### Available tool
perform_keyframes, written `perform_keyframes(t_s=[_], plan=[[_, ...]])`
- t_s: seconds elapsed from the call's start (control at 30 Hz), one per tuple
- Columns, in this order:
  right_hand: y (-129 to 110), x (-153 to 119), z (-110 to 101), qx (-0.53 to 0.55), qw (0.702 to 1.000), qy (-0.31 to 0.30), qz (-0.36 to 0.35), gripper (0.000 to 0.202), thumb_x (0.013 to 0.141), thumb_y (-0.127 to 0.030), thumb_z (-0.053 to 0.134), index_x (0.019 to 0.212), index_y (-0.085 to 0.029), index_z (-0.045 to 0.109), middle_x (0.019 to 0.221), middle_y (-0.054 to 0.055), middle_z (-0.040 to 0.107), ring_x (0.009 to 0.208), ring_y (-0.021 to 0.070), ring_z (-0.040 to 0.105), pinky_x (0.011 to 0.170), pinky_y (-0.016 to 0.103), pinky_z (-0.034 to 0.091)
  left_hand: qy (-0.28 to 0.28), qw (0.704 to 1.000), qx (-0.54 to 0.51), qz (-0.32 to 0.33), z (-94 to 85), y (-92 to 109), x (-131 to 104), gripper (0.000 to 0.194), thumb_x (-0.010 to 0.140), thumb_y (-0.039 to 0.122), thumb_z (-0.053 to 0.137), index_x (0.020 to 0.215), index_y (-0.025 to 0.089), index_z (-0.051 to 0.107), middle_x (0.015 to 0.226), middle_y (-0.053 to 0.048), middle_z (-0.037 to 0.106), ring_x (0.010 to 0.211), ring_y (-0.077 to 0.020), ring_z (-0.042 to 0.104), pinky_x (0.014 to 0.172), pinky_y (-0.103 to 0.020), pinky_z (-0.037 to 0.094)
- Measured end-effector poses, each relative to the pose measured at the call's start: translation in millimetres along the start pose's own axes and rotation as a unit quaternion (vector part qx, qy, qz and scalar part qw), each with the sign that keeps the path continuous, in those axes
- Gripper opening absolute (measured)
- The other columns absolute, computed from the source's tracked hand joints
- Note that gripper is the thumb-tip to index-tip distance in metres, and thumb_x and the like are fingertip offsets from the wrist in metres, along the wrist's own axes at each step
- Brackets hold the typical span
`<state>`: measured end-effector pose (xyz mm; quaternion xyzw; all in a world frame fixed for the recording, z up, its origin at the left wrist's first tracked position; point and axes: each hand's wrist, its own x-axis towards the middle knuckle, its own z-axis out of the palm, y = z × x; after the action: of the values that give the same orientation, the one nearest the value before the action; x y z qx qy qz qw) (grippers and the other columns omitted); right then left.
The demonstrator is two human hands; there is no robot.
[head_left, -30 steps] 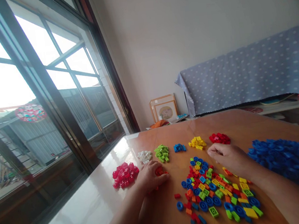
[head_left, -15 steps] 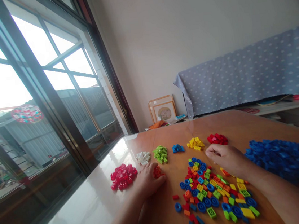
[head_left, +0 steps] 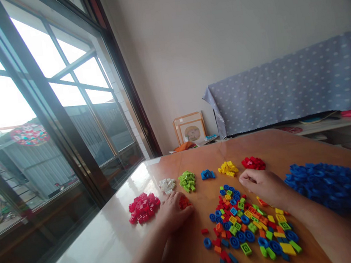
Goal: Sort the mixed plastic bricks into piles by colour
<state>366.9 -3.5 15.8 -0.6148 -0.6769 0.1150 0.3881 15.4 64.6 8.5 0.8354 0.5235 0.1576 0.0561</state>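
My left hand (head_left: 175,211) rests on the table with its fingers apart, curved beside a small orange-red pile (head_left: 184,202). My right hand (head_left: 253,178) is closed above the table, just in front of a red pile (head_left: 253,163); whatever its fingers may hold is hidden. Between my arms spreads a mixed heap of colored bricks (head_left: 238,227). Beyond my hands sit small piles of white (head_left: 167,185), lime green (head_left: 187,181), blue (head_left: 208,174) and yellow bricks (head_left: 228,168). A crimson pile (head_left: 144,208) lies left of my left hand.
A large heap of blue pieces (head_left: 332,187) lies on the table (head_left: 194,159), right of my right forearm. Behind the table are a cloth-covered object (head_left: 285,88), picture frames (head_left: 191,129) and a low shelf. Tall windows (head_left: 76,101) stand at the left.
The view has shifted slightly. Both hands stay in nearly the same places over the table, with no clear change in the piles.
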Motion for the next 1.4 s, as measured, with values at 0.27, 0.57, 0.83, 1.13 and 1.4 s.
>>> perform_keyframes(t_s=[0.27,0.57,0.83,1.13,1.4], plan=[[-4.6,-1.7,-2.0,-0.006,1.0,-0.007,0.001,0.03,0.091,-0.045,0.045,0.079,-0.022,0.061,0.067,-0.001,0.064,0.064,0.0165,0.057,0.058,0.026,0.036,0.011,1.0,0.0,-0.023,2.9,0.4,-0.9,0.05,0.078,0.057,0.063,0.118,0.028,0.061,0.122,-0.008,0.062,0.107,-0.0286,0.059,0.09,-0.035,0.044],[-6.0,-1.3,-4.8,0.0,1.0,-0.002,0.006,0.031,0.09,-0.046,0.046,0.081,-0.021,0.063,0.066,-0.001,0.065,0.064,0.0168,0.059,0.058,0.025,0.038,0.032,0.999,-0.03,0.022,0.2,1.5,-2.7,0.04,0.086,0.06,0.054,0.107,0.029,0.068,0.115,-0.007,0.064,0.107,-0.0259,0.058,0.093,-0.035,0.044],[-6.4,-1.6,-6.0,0.002,1.0,0.003,0.011,0.031,0.089,-0.047,0.047,0.081,-0.022,0.063,0.067,-0.001,0.066,0.063,0.0166,0.059,0.057,0.025,0.039,0.05,0.985,-0.163,0.004,-6.1,1.2,-0.5,0.053,0.094,0.064,0.038,0.1,0.023,0.071,0.1,-0.008,0.069,0.097,-0.0242,0.061,0.091,-0.035,0.046],[-2.4,-2.3,-6.6,-0.006,1.0,0.009,0.006,0.031,0.09,-0.047,0.048,0.083,-0.022,0.065,0.068,-0.001,0.067,0.064,0.0157,0.06,0.057,0.024,0.04,0.063,0.928,-0.358,-0.085,-16.7,-4.8,-4.2,0.066,0.093,0.067,0.037,0.115,0.015,0.07,0.121,-0.014,0.069,0.117,-0.0305,0.06,0.106,-0.043,0.041],[10.1,0.6,-2.1,-0.026,1.0,0.012,0.002,0.03,0.088,-0.046,0.049,0.081,-0.022,0.066,0.065,-0.002,0.066,0.06,0.0154,0.06,0.054,0.024,0.039,0.113,0.875,-0.448,-0.143,-23.5,-21.4,-9.9,0.076,0.093,0.071,0.024,0.124,0.015,0.065,0.126,-0.014,0.067,0.12,-0.0317,0.06,0.106,-0.049,0.038]])
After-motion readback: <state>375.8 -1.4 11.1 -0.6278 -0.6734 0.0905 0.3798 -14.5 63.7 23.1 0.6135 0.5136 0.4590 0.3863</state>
